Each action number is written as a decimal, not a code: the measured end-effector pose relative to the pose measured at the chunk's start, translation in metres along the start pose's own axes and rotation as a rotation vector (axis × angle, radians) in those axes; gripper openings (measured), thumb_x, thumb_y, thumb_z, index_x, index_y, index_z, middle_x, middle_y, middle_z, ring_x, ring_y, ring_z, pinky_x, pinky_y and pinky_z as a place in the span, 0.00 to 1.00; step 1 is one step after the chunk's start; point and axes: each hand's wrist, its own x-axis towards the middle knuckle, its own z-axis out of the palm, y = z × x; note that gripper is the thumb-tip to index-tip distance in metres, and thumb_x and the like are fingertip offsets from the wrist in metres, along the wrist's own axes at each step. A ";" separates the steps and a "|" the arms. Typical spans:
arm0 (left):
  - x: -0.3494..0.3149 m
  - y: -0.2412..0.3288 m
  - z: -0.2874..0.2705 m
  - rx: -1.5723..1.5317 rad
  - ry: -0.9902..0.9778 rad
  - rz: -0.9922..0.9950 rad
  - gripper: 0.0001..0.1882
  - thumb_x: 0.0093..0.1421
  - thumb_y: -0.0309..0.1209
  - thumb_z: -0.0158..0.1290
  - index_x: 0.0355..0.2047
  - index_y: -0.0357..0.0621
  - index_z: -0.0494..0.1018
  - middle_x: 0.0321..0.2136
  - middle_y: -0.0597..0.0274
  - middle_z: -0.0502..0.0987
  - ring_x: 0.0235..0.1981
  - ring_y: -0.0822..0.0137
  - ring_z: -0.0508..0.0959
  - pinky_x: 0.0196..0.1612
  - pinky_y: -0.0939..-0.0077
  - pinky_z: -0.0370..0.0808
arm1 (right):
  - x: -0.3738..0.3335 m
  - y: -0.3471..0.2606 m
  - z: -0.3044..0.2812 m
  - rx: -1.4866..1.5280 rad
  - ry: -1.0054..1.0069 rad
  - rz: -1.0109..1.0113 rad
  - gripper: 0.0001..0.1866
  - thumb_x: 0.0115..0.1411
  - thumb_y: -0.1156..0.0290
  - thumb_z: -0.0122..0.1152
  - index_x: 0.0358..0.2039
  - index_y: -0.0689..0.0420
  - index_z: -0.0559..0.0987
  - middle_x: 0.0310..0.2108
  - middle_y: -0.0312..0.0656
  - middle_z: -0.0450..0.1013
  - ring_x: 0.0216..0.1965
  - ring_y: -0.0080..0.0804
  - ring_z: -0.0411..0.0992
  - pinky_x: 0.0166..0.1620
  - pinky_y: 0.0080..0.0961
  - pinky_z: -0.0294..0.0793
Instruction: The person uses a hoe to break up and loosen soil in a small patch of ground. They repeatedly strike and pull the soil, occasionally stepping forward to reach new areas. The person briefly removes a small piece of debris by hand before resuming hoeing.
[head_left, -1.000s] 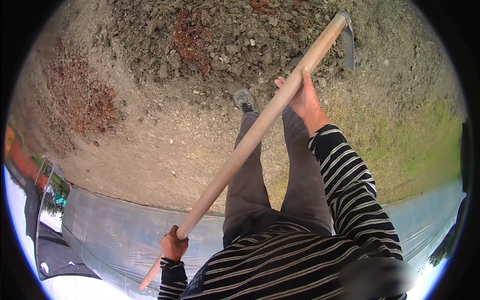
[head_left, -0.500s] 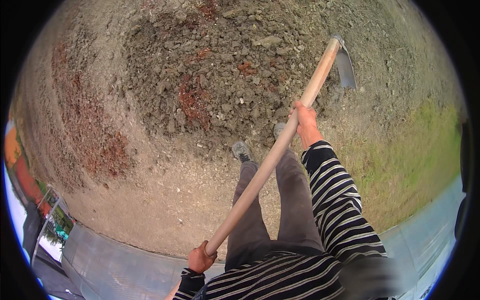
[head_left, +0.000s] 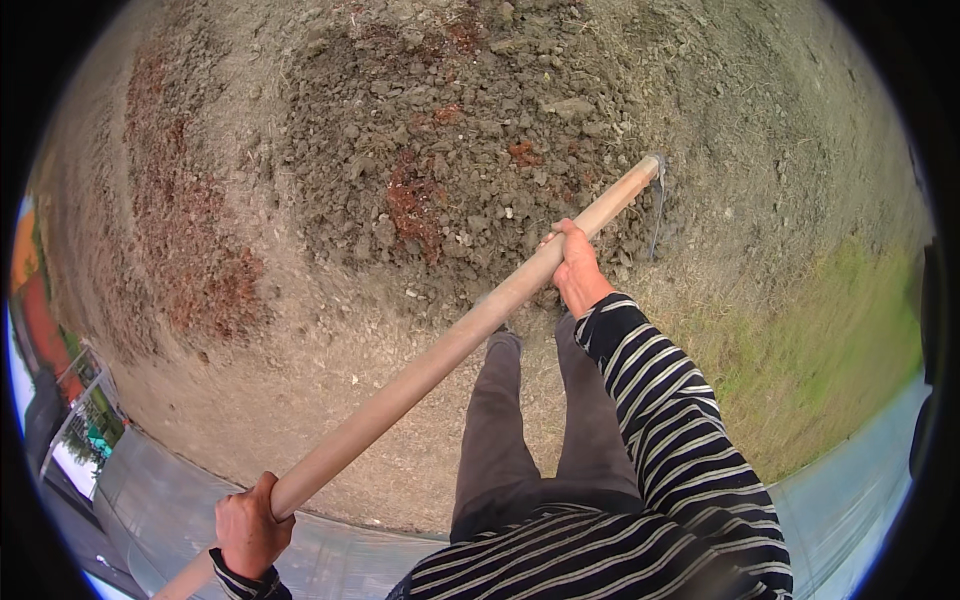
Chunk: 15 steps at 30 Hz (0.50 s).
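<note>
A hoe with a long pale wooden handle [head_left: 420, 372] slants across the view from lower left to upper right. Near the butt end, my left hand [head_left: 252, 524] is wrapped round the handle at the lower left. My right hand [head_left: 578, 268] grips it farther up, closer to the head. The thin metal hoe blade [head_left: 657, 212] shows nearly edge-on, pointing down at the right border of the loosened soil [head_left: 470, 190]. Whether its tip touches the ground I cannot tell.
Reddish-brown crumbly material [head_left: 414, 205] lies in patches on the clods, with a longer strip [head_left: 190, 240] at left. Green grass [head_left: 815, 345] grows at right. Translucent plastic sheeting [head_left: 330, 555] runs along the near side. My legs [head_left: 495, 430] stand at the soil's near edge.
The hoe head has come down and nearer, its blade turning more edge-on. My left hand has swung left with the butt end; my right hand has moved slightly left and nearer.
</note>
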 end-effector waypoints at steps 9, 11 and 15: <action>-0.129 -0.021 -0.048 0.037 0.166 -0.111 0.13 0.35 0.30 0.58 0.22 0.44 0.67 0.13 0.50 0.69 0.19 0.45 0.70 0.24 0.59 0.66 | -0.138 -0.003 0.058 -0.046 -0.031 -0.011 0.13 0.49 0.74 0.56 0.32 0.63 0.64 0.20 0.43 0.65 0.16 0.32 0.65 0.19 0.30 0.69; -0.157 -0.043 -0.053 -0.043 0.072 -0.300 0.13 0.34 0.32 0.60 0.21 0.46 0.68 0.16 0.51 0.74 0.23 0.47 0.74 0.26 0.60 0.71 | -0.181 0.014 0.081 -0.050 -0.010 0.001 0.11 0.49 0.75 0.56 0.31 0.63 0.65 0.19 0.43 0.65 0.17 0.34 0.66 0.20 0.33 0.70; -0.166 -0.052 0.005 -0.118 0.073 -0.360 0.14 0.36 0.33 0.60 0.25 0.48 0.71 0.18 0.51 0.74 0.25 0.48 0.74 0.28 0.60 0.71 | -0.201 0.020 0.077 -0.123 -0.060 0.020 0.16 0.49 0.76 0.57 0.36 0.63 0.62 0.23 0.43 0.65 0.20 0.34 0.68 0.20 0.34 0.72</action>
